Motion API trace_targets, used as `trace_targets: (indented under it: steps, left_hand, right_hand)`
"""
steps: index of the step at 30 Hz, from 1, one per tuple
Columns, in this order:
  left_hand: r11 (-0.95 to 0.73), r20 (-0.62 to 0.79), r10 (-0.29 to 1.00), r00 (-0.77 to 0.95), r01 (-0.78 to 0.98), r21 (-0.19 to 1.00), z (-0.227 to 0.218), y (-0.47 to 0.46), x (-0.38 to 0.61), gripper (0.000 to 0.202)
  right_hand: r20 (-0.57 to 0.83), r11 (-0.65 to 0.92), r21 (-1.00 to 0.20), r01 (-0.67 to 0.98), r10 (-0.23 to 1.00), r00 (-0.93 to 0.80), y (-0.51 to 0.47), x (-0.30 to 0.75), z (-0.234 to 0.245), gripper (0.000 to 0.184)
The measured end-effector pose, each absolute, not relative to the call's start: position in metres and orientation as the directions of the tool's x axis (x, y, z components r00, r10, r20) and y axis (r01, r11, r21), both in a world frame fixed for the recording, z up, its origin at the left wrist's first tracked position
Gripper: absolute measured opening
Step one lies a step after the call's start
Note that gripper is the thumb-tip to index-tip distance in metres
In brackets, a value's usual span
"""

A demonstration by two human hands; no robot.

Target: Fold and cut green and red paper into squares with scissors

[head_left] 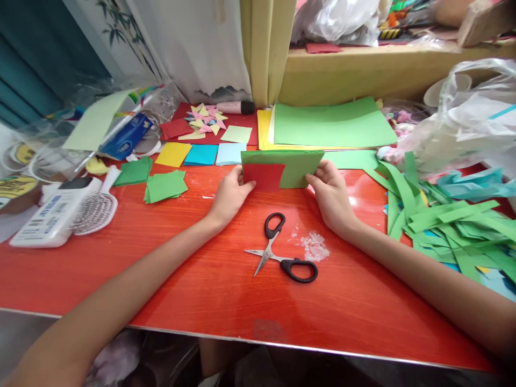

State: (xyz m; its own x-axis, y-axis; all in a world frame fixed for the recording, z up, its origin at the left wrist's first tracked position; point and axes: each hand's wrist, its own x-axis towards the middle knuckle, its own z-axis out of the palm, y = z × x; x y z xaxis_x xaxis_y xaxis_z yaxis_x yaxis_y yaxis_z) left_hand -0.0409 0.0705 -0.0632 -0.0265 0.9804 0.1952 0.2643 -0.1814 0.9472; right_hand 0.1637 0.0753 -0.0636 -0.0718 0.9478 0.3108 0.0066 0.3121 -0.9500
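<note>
My left hand (230, 196) pinches the left end of a stack of green paper (302, 169), held upright just above the table. A red paper square (264, 176) lies against the near face of the green paper, at its left side, and my left thumb reaches its edge. My right hand (331, 199) grips the right end of the same stack between thumb and fingers. Below the hands, black-handled scissors (269, 253) lie spread on the red table (193, 274). A whitish worn patch (315, 246) marks the tabletop beside them.
Green paper strips (451, 220) are heaped at the right. Behind my hands lie green sheets (330, 123), yellow squares (174, 155), blue squares (199, 155) and folded paper pieces (206, 118). Cut green squares (165, 186), a hairbrush (97, 212) and a white bottle (56, 215) are at the left.
</note>
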Motion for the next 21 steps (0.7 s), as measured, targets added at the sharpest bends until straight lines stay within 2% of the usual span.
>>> trace_targets:
  steps: [10,21]
  left_hand:
    - [-0.156,0.175,0.983,-0.055,0.258,0.954,-0.0573,0.0676,-0.0369,0.027]
    - [-0.161,0.174,0.984,-0.023,0.274,0.948,-0.0632,0.0711,-0.0404,0.027]
  right_hand:
    - [0.308,0.315,-0.948,0.047,0.944,-0.116,0.0783,0.1617,-0.0654,0.039]
    - [0.296,0.308,-0.948,0.086,0.947,-0.124,0.0778,0.1621,-0.066,0.03]
